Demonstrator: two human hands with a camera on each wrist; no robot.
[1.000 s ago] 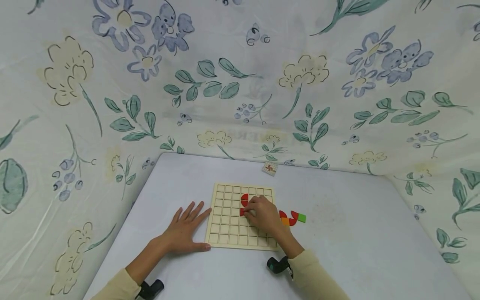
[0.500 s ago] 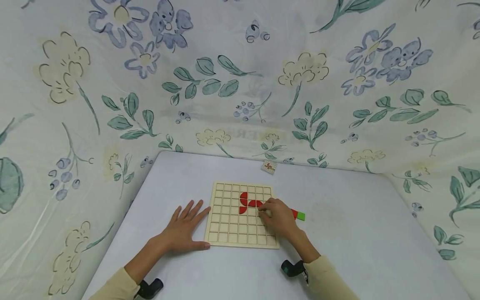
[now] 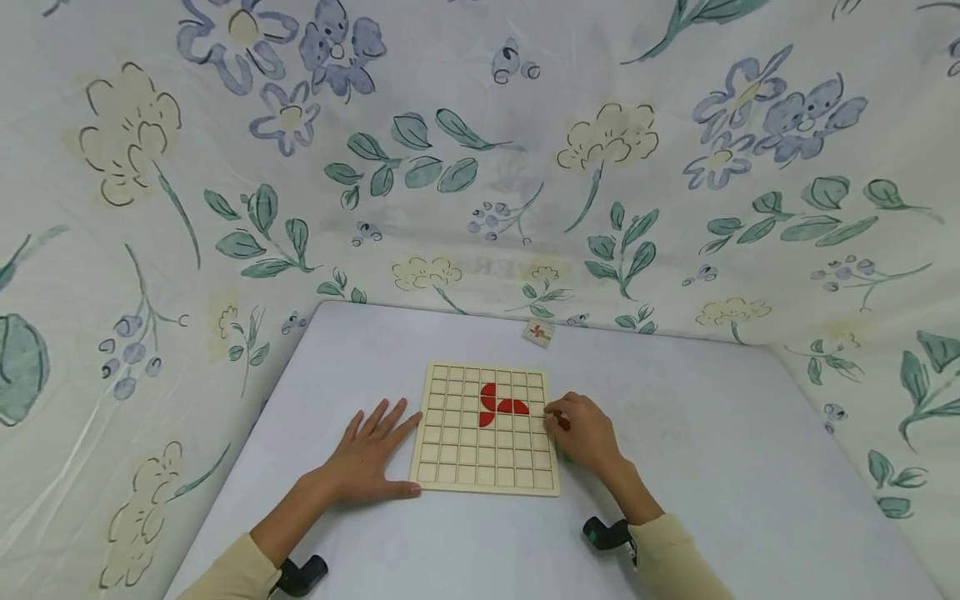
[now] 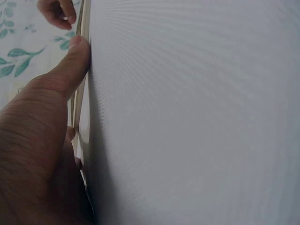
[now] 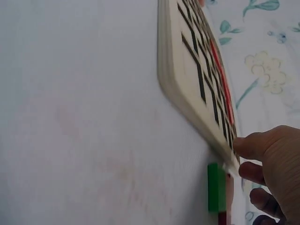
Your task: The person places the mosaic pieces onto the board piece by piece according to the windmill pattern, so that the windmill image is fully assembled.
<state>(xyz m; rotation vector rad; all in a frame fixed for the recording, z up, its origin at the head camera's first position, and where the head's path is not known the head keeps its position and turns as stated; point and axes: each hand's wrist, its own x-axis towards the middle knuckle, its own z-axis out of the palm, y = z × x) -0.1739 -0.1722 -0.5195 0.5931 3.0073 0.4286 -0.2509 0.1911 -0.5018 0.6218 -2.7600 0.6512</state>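
In the head view a square wooden grid board [image 3: 457,450] lies on the table with several red quarter-circle tiles [image 3: 513,407] in its upper middle cells. My left hand [image 3: 367,458] is spread flat at the board's left side, its fingertips and thumb touching the edge. Just off the right edge, my right hand [image 3: 585,429] bends its fingers over loose pieces. A dark red piece [image 3: 564,423] shows by its fingertips, and it is unclear whether they pinch it. A green tile [image 5: 216,187] stands out beside the board in the right wrist view; the other loose pieces are mostly hidden.
A small pattern card [image 3: 538,333] with a red motif lies near the table's back edge. White table surface [image 3: 712,450] extends to the right. A floral-print cloth [image 3: 480,167] hangs behind and at the sides.
My right hand has moved right, off the board to its right edge. Two red tiles have come into sight on the board. The green tile now shows closer to the board. My left hand stays put.
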